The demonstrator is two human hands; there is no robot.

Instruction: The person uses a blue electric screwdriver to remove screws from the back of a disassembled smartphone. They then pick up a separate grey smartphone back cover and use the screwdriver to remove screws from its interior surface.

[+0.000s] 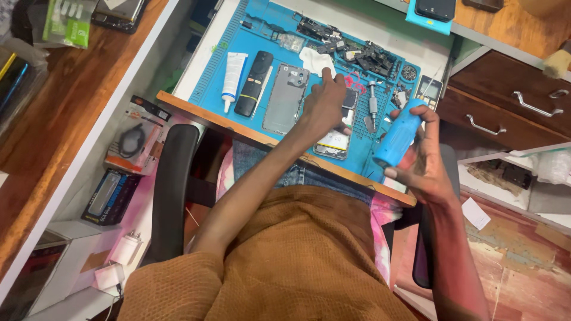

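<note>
My right hand [423,156] grips a blue cylindrical tool [397,134] over the right edge of the blue work mat [262,32]. My left hand [324,102] reaches onto the mat, index finger stretched toward a white cloth [315,60], its thumb resting on an opened phone [336,140] whose insides show. A grey phone back cover [286,98] lies just left of that hand. A black remote control [254,83] and a white glue tube [233,78] lie further left on the mat.
Black phone parts [366,54] and a metal screwdriver [372,106] lie at the mat's far right. Wooden drawers with metal handles [517,101] stand to the right. Boxed accessories [134,134] and a white charger [128,246] sit on the left shelf beside a black chair armrest [169,190].
</note>
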